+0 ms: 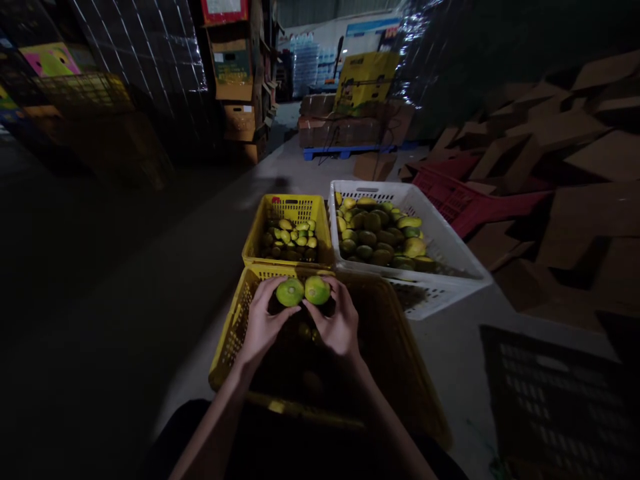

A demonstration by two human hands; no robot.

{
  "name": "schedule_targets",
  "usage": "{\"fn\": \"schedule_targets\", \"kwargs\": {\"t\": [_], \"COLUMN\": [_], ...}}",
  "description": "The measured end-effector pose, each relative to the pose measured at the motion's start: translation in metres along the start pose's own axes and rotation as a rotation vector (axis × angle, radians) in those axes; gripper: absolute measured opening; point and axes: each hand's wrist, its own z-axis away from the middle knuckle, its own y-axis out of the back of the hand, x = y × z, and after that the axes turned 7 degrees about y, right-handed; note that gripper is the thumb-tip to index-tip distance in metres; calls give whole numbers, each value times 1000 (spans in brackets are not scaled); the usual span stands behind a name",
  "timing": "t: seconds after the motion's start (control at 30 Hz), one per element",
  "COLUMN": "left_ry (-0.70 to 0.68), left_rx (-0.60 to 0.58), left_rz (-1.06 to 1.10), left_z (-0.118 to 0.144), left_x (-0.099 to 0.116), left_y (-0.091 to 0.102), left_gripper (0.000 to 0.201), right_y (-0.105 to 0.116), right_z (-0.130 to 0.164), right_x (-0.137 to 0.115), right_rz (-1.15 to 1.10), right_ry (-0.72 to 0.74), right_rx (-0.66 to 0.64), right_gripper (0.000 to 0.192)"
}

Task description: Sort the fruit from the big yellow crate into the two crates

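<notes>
My left hand pinches a round green citrus fruit between thumb and fingers. In my right hand is a second, yellow-green citrus fruit, held level with the first, side by side. Both hands are over a large yellow crate; its shadowed inside shows a few dim fruits, the rest too dark to make out. Beyond it stands a smaller yellow crate with several green and yellow fruits. To its right, a white crate holds a heap of similar fruits, some longer in shape.
A dark slotted crate lies at the lower right. Behind the white crate are a red crate and piled cardboard boxes. Farther back, a blue pallet carries stacked cartons. A column of boxes stands to its left.
</notes>
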Motion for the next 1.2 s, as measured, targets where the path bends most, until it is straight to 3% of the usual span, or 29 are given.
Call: {"fn": "schedule_targets", "kwargs": {"t": [0.13, 0.23, 0.3, 0.43, 0.67, 0.9, 1.0, 1.07, 1.13, 1.2], "left_ry": [23, 34, 85, 340, 649, 714, 731, 801, 864, 885], "left_rx": [57, 39, 8, -83, -44, -15, -90, -122, -70, 77], "left_rz": [-9, 3, 50, 262, 501, 587, 742, 915, 1111, 1246], "left_z": [-1, -3, -4, -3, -4, -2, -1, -1, -1, -2], "left_x": [1, -1, -2, -4, -12, -4, -1, -1, -3, -7], "left_y": [3, 6, 8, 7, 1, 0, 3, 8, 12, 17], "left_gripper": [48, 52, 52, 40, 29, 25, 28, 27, 23, 20], "right_y": [2, 6, 8, 12, 9, 10, 8, 4, -3, -13], "right_z": [-1, -4, -8, -17, -18, -15, -13, -10, -4, 11], "right_x": [-2, -6, -10, -22, -22, -33, -38, -33, -22, -11], "right_rz": [32, -107, -247, -552, -774, -886, -897, -910, -907, -863], "right_ry": [40, -66, -243, -681, -1127, -1067, -966, -989, -1076, -1137], "right_rx": [27, -3, -23, -9, -123, -198, -114, -50, -37, -88], "right_gripper": [37, 44, 49, 50, 38, 33, 31, 28, 24, 24]}}
